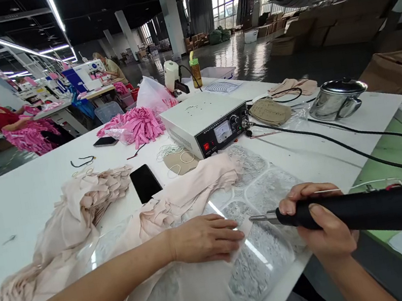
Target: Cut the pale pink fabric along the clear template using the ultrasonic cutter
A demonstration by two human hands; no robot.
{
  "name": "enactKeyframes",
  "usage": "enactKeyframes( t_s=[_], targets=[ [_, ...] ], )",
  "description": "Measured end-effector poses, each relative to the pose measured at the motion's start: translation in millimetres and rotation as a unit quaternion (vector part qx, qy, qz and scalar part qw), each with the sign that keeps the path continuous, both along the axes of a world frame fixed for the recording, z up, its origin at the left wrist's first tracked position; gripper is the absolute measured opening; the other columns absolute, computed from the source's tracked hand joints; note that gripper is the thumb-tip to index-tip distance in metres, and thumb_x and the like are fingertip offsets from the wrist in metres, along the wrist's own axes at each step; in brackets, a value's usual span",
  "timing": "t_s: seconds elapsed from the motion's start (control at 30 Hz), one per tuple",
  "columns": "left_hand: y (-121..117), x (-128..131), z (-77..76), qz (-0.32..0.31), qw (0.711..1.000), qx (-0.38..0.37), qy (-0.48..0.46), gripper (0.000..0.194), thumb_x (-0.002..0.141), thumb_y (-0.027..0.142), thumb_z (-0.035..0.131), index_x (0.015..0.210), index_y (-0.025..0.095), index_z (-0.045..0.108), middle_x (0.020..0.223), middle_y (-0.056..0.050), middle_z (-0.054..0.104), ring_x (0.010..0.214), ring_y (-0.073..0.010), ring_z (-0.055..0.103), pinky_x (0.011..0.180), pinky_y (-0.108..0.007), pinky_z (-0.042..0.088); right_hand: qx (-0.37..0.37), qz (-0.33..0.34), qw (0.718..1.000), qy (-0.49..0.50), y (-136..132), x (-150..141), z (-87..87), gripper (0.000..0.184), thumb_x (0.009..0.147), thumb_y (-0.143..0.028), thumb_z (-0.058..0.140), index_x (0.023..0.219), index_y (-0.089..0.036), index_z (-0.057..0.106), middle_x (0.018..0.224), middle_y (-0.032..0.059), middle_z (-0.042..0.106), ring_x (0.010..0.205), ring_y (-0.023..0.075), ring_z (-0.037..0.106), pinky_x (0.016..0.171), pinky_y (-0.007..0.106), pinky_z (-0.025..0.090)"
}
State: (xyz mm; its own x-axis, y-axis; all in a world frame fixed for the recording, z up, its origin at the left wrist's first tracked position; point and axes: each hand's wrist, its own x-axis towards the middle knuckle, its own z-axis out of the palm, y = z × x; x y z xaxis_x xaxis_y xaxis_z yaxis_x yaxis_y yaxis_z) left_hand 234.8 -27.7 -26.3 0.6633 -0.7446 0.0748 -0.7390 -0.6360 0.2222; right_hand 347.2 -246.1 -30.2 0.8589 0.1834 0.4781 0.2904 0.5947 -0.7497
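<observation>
My left hand (208, 238) lies flat, fingers stretched out, pressing thin beige fabric (193, 285) against a clear plastic template (260, 264) with rounded outlines. In my right hand (324, 222) is an ultrasonic cutter (365, 213), a thick black handle with a slim metal tip. The tip touches or nearly touches a narrow end of the fabric just right of my left fingertips; I cannot tell which. Another length of bunched beige fabric (188, 188) stretches across the template behind my left hand. A layered beige pile (79, 207) sits farther left.
A white control box (207, 118) with a meter stands behind the template. Black cables (323, 143) cross the table's right side, near a metal pot (339, 99). A phone (145, 183) and pink strips (138, 125) lie to the left. A co-worker (2, 117) is at the far left.
</observation>
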Motion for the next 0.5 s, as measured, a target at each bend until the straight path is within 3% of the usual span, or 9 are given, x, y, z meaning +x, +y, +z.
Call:
enactKeyframes(
  t_s=[0.27, 0.5],
  targets=[
    [5.3, 2.7, -7.9, -0.013, 1.000, -0.025, 0.000, 0.019, 0.097, 0.029, 0.057, 0.108, 0.018, 0.066, 0.131, -0.004, 0.061, 0.132, -0.0214, 0.047, 0.113, -0.034, 0.035, -0.007, -0.003, 1.000, 0.017, -0.4, 0.9, 0.3, 0.010, 0.074, -0.025, 0.062, 0.083, -0.020, 0.062, 0.073, 0.0015, 0.059, 0.049, 0.0130, 0.053, 0.046, 0.032, 0.049],
    [4.2, 5.2, -10.4, -0.025, 0.999, -0.023, -0.011, 0.015, 0.093, 0.031, 0.062, 0.099, 0.018, 0.069, 0.129, -0.004, 0.062, 0.127, -0.0226, 0.052, 0.110, -0.031, 0.039, -0.011, -0.020, 0.999, 0.035, -0.3, 1.3, 1.5, 0.013, 0.068, -0.022, 0.058, 0.079, -0.020, 0.063, 0.069, 0.0012, 0.060, 0.046, 0.0125, 0.051, 0.044, 0.030, 0.046]
  ],
)
